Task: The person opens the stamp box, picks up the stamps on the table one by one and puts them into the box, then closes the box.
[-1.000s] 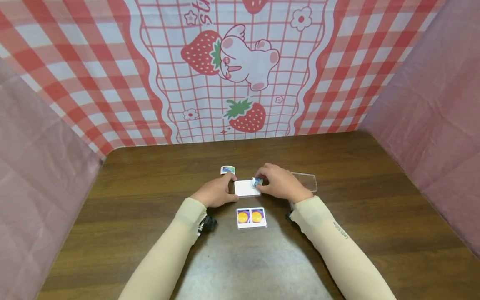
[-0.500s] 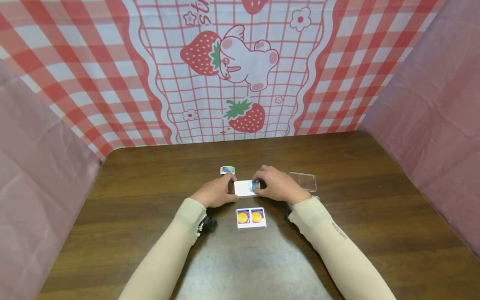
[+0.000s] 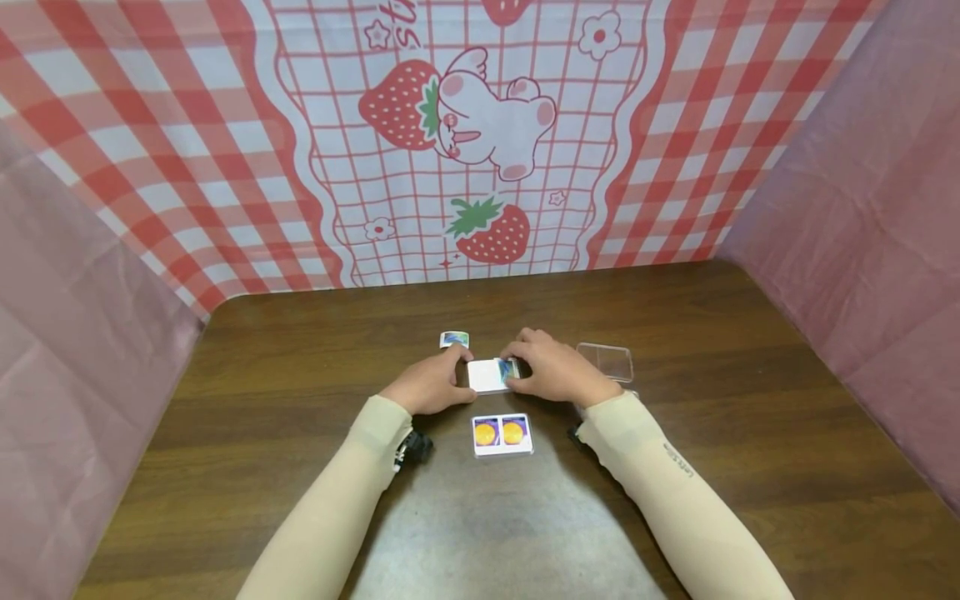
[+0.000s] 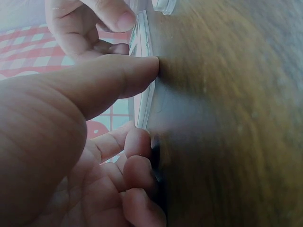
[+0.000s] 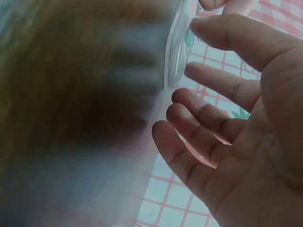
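Observation:
A white rectangular panel [image 3: 483, 376] in a thin clear frame lies flat on the table between the hands. My left hand [image 3: 427, 383] grips its left end, thumb at the near edge and fingers at the far edge. On its right half is a small blue-green picture card [image 3: 507, 371], which my right hand [image 3: 557, 369] pinches between thumb and index finger. In the right wrist view the thumb and index finger meet the card [image 5: 189, 39] while the other fingers hang loosely. The left wrist view shows the panel's edge [image 4: 147, 101] beside the left thumb.
Another small picture card [image 3: 454, 339], curled, lies behind the left hand. Nearer the body sits a clear-framed panel with two orange-and-purple pictures [image 3: 502, 434]. A transparent plastic cover [image 3: 617, 363] is right of the right hand, with another clear edge [image 3: 632, 394] partly under the sleeve.
The picture card has gone from tilted above the panel's right end to lying flat over its right half. My right hand has shifted slightly left; the left hand has stayed put.

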Motion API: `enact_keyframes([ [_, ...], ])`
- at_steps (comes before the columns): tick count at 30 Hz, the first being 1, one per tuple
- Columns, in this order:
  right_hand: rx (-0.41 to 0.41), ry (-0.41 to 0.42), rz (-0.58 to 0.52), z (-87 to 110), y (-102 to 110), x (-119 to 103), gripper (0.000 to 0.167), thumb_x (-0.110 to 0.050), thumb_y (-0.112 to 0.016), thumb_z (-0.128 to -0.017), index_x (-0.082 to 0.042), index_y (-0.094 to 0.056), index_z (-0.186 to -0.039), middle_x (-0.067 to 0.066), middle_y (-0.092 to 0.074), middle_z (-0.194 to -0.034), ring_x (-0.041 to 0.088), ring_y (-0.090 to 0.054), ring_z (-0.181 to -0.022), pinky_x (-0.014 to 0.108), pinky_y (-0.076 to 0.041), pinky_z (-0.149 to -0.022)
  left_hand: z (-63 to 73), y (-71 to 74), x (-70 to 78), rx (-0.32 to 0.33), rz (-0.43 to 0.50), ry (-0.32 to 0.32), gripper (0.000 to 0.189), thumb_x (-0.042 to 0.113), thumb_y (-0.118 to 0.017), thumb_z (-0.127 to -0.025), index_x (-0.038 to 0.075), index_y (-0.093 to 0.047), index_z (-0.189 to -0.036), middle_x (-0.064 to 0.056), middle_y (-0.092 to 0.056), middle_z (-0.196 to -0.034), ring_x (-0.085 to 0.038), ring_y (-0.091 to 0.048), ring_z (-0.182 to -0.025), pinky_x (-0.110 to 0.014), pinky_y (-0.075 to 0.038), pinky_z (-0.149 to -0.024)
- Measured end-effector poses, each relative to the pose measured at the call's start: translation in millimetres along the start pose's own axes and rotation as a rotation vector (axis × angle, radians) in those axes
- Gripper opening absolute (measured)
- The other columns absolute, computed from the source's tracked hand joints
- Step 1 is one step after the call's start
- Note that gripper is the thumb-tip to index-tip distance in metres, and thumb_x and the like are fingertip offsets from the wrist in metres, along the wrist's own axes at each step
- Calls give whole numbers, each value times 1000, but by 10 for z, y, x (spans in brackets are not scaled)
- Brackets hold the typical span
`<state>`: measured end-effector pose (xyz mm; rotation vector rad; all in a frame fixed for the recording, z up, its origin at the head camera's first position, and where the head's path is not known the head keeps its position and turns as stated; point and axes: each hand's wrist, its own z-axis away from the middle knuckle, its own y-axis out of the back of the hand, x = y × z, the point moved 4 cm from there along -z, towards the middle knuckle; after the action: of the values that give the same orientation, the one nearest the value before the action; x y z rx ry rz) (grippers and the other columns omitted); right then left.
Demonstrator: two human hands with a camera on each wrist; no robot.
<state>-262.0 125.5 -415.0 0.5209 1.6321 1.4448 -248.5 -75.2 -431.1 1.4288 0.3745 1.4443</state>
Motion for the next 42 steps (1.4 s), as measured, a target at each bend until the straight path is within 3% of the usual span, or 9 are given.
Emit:
enact_keyframes([
  [9,22,39,21,6,28,-9,27,-31,-75,-96,-15,-75,-118,4,-64,-117,22,-58,-106,43,-54,-86,-5,0,-3,-4,-4,4,59,39,-75,-94,18,-48,-143,-3,-63,-92,-18,-60,-79,-36,-47,-73],
  [19,7,45,18,21,10,-12,23,-29,-75,-97,-16,-75,-116,5,-63,-119,22,-57,-107,43,-53,-88,-28,-30,-26,-17,-4,17,59,41,-75,-95,20,-47,-143,-3,-63,-93,-18,-60,-81,-36,-47,-73],
  [42,-7,46,-2,15,25,-10,38,-28,-76,-96,-12,-68,-129,6,-65,-120,20,-64,-106,43,-54,-93,-20,-23,-31,-7,0,15,60,41,-75,-94,19,-48,-144,-3,-63,-95,-18,-60,-82,-37,-48,-75],
])
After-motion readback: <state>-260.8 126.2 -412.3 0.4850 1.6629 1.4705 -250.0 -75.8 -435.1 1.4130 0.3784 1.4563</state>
